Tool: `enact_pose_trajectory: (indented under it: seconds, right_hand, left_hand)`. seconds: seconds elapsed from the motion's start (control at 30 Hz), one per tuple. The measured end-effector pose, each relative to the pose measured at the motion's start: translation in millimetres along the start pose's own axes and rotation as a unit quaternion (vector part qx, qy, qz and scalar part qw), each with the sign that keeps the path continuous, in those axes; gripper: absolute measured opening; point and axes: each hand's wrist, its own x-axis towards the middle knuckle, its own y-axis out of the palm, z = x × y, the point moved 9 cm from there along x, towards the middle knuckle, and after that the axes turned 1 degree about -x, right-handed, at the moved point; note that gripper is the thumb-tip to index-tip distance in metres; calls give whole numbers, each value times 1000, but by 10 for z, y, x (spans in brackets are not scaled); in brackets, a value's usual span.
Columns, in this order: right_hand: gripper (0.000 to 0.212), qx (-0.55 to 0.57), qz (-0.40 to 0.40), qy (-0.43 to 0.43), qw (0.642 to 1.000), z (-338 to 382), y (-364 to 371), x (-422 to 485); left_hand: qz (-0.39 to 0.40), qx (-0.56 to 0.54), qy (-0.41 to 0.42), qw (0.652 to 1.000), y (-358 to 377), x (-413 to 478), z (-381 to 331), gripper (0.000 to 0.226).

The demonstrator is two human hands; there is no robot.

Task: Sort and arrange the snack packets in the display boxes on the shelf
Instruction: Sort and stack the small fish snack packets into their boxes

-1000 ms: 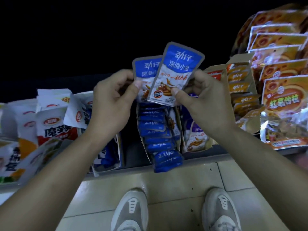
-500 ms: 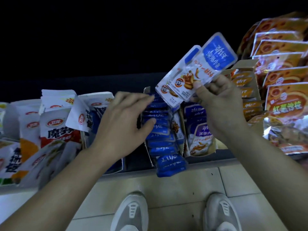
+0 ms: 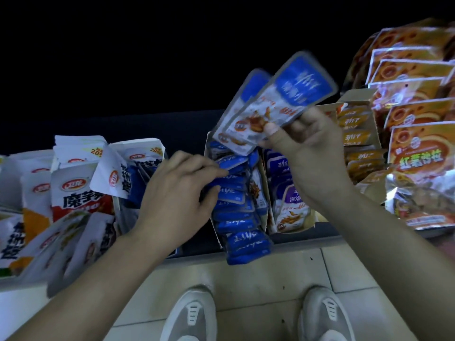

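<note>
Snack packets (image 3: 278,102), two of them with blue tops and white lower halves, are fanned out and pinched at their lower ends between the thumb and fingers of the right hand (image 3: 310,163). They are held up, tilted, above the back of the display boxes, and blur smears their print. Below them the middle display box (image 3: 208,140) holds a tight row of blue packets (image 3: 243,230) standing on edge, the nearest ones bulging over its front lip. The left hand (image 3: 177,193) reaches into that row from the left, fingers bent, with the tips on the top edges of the packets toward the back; whether it pinches one or only touches them I cannot tell. Just right of it a second box (image 3: 310,217) holds purple-and-white packets (image 3: 293,207). Further right, a box of orange packets (image 3: 357,134) sits beside large orange bags (image 3: 418,163). White bags with red logos (image 3: 76,193) crowd the left of the shelf. Two grey shoes (image 3: 192,316) stand on pale floor tiles (image 3: 258,271) below
</note>
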Motion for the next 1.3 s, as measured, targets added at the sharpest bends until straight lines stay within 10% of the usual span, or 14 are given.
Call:
enact_pose_trajectory:
  seconds: [0.5,0.77,1.3]
  right_hand:
    - [23,-236,69,-65,967,-211,256,44]
    - [14,-231,73,-53,969,-244,219,77]
    - [61,-311,21,70,948,-359,26,-12]
  left_hand:
    - [-151,-223,-102,958,-409,98,159,46]
    - [-106,-212,-25,971,-351,413,-41,27]
    - [-114,-133,-34,984,-288,349,6,18]
